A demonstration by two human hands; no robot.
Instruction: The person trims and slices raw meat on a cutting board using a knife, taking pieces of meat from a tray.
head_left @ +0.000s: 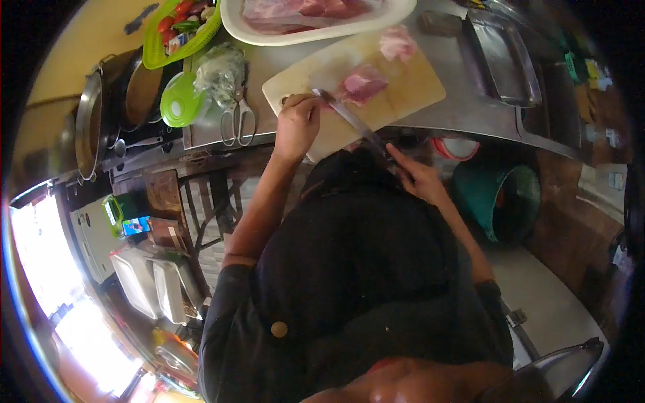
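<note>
My right hand (418,176) is closed round the handle of a knife (359,125), whose blade slants up and left over the cutting board (410,101). At the board's left end, my left hand (299,121) has its fingers curled beside the blade tip; whatever they pinch is too small to make out. A piece of pink meat (363,84) lies on the board just beyond the blade. Farther up on the board sits a paler lump of meat or fat (398,44).
Behind the board stands a white tray of meat (232,20). Scissors (238,122), a plastic bag (222,72), a green lid (181,99) and a green vegetable basket (153,50) are at left. A metal tray (504,60) lies right; a green bin (497,201) stands below.
</note>
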